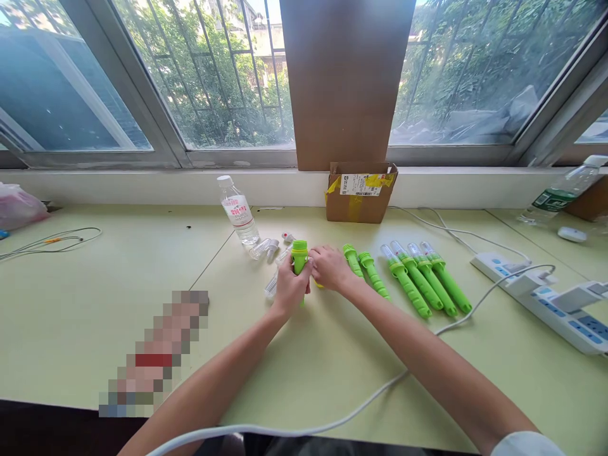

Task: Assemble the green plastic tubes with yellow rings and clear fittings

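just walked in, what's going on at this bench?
A person's left hand holds a ribbed green plastic handle upright, threaded open end up. The right hand is close against its side; whether it grips anything is unclear. Further right lie two similar green handles without clear tops and four green handles with clear plastic tops. Loose clear plastic pieces lie around the left hand, near a clear plastic water bottle.

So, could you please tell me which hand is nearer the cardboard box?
Right: the right hand is in front of the box, slightly to its left; the left hand is farther left.
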### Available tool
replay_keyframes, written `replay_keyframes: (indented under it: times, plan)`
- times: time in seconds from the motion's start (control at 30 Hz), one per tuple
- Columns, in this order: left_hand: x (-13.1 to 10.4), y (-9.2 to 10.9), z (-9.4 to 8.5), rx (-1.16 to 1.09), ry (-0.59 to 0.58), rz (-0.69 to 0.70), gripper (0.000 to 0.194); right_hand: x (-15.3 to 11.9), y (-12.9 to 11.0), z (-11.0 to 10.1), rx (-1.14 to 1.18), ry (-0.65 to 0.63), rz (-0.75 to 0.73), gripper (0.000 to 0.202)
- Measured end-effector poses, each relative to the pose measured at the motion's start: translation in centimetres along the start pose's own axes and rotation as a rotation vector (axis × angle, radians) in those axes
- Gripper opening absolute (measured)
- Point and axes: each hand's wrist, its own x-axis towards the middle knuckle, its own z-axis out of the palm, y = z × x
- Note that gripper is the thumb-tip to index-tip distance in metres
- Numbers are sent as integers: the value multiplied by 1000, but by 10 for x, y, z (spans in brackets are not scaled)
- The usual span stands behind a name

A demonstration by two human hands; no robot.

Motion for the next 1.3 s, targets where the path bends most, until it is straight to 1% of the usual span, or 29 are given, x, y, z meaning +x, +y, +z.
replay_keyframes:
  times: [0.1,0.17,0.3,0.4,0.47,0.53,0.6,0.67,0.7,0.77,0.8,0.87,0.93,1.0,1.07,1.17,1.23,1.3]
  plan:
    - [-1,2,0,15,-9,16,22,4,-2,7,2,-52,-29,19]
    - [-2,4,1,30,-23,34,21,7,-5,11,-3,-43,-16,17]
    - [-4,8,2,59,-40,53,22,7,-7,7,-3,21,22,22]
    - [-5,8,2,153,-38,89,22,0,1,-2,66,104,83,37]
    - [-6,6,1,293,-48,149,22,-8,9,-6,150,167,130,47]
    - [-6,4,1,473,-69,215,22,-22,19,-10,224,220,171,47]
    - [-7,1,2,661,-108,264,22,-40,28,-12,296,256,164,42]
    - [-10,-1,4,823,-169,307,22,-61,36,-13,357,314,141,33]
    - [-11,-2,5,886,-201,332,23,-71,40,-14,389,342,132,29]
    - [-14,-2,7,966,-256,382,27,-90,46,-14,457,402,160,22]
    - [-15,-2,8,988,-273,401,29,-97,49,-14,495,440,197,20]
    - [-16,-2,10,1014,-290,426,32,-106,50,-16,585,479,278,21]
    - [-16,-2,10,1020,-300,452,34,-108,47,-21,663,546,358,26]
    - [-16,-3,10,999,-312,483,34,-106,42,-27,793,602,404,29]
    - [-16,-4,10,973,-324,514,33,-104,36,-31,954,629,415,30]
    - [-17,-6,10,982,-337,558,33,-103,31,-30,1145,666,410,34]
    - [-17,-7,10,1015,-346,589,34,-104,31,-27,1206,691,405,40]
    - [-17,-8,11,1044,-349,610,35,-105,30,-25,1224,683,396,40]
